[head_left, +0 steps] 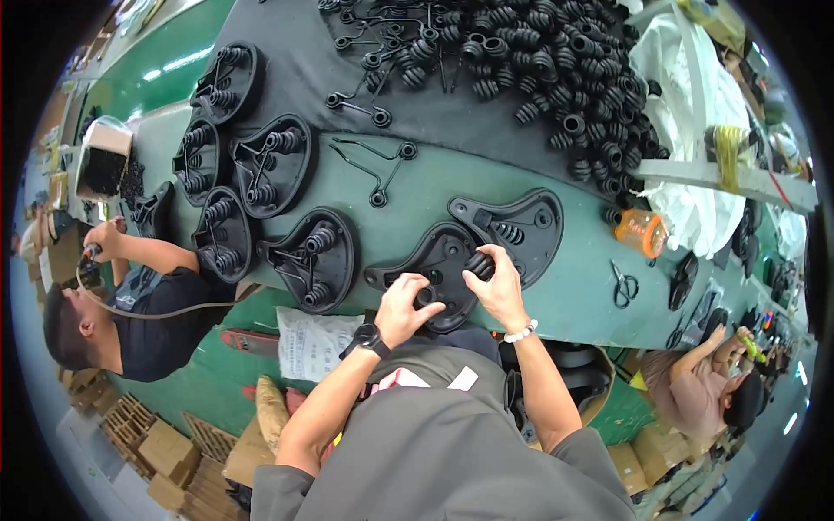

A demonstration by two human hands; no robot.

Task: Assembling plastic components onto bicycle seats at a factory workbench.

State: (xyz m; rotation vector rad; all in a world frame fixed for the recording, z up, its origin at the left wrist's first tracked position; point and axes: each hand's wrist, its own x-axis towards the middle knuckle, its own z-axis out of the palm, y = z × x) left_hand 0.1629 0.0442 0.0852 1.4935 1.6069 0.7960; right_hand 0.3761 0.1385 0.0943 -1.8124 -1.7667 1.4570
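Observation:
A black bicycle saddle base (426,260) lies underside up in front of me. My left hand (404,308) rests at its near edge, with thumb and index finger curled round a dark rounded piece, probably a ribbed spring sleeve, mostly hidden. Between the fingers of my right hand (500,291) is a black ribbed spring sleeve (479,266), held just above the saddle's right side. Partly behind sits a second saddle base (532,234), also underside up, with a ribbed sleeve (508,233) in it. A bent black wire frame (379,169) lies farther back on the green table.
Several saddles with frames and springs, such as one saddle (317,260), stand at left. A large pile of ribbed sleeves (556,78) covers the back. At right are an orange jar (641,232) and scissors (624,285). Co-workers (165,304) work at both sides.

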